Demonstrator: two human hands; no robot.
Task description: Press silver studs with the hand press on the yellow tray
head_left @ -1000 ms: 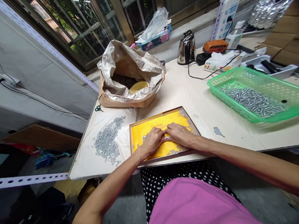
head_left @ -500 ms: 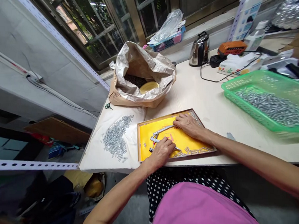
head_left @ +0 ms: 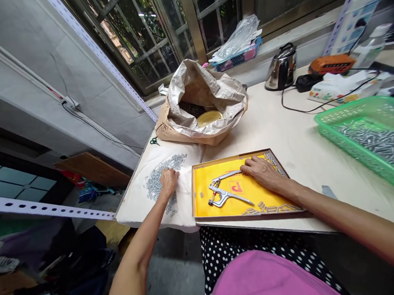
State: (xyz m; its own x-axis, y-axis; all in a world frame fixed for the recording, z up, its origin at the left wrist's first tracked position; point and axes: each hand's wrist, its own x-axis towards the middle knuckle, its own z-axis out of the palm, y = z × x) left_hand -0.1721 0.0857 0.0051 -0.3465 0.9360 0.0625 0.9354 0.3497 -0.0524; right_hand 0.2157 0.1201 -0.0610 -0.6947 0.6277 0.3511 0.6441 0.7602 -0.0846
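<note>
In the head view my left hand [head_left: 169,180] is over the pile of small silvery metal pins [head_left: 157,178] on the white cloth, at the pile's right side. Its fingers are curled downward and closed; what they pinch is hidden. My right hand [head_left: 259,170] rests over the shallow tray [head_left: 193,191] with a yellow bottom, fingers closed on the upper handle end of a pair of silver spring pliers [head_left: 224,194]. The pliers lie spread apart on the yellow surface. Several small metal pieces [head_left: 273,207] lie along the tray's near edge, others in its far right corner [head_left: 273,159].
Behind the tray stands an open paper sack [head_left: 196,134] with a yellow bowl [head_left: 210,118] inside. A green basket [head_left: 346,157] of metal pins is at the right. Green-handled scissors [head_left: 154,141], a kettle [head_left: 280,68] and an orange battery pack [head_left: 331,64] are farther back.
My left hand has let go of the pliers' lower handle and moved left to the pile of pins. My right hand stays at the upper handle. The view has shifted slightly.
</note>
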